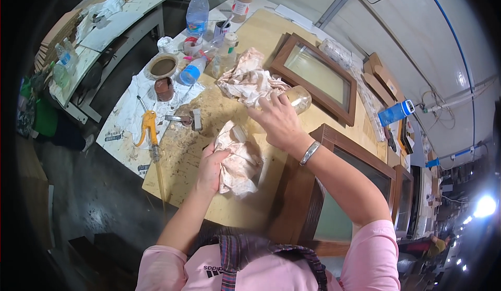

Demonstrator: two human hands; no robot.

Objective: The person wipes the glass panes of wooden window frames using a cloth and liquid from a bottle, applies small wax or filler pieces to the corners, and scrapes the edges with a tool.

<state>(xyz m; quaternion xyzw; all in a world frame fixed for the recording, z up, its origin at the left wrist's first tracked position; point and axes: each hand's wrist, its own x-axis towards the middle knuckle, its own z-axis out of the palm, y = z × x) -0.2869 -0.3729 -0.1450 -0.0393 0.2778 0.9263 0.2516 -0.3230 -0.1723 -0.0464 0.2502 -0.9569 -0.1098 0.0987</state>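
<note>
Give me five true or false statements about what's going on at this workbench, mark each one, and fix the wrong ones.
1. The left hand holds a crumpled cloth. True.
2. The silver bracelet is on the left arm. False: the silver bracelet is at the wrist of the right hand.
3. The large clear bottle with a blue handle stands upright. True.
4. The yellow gun-shaped tool is in the right hand. False: the yellow gun-shaped tool lies to the left of the left hand.
5. The framed glass panel beyond the right hand has a brown frame. True.
</note>
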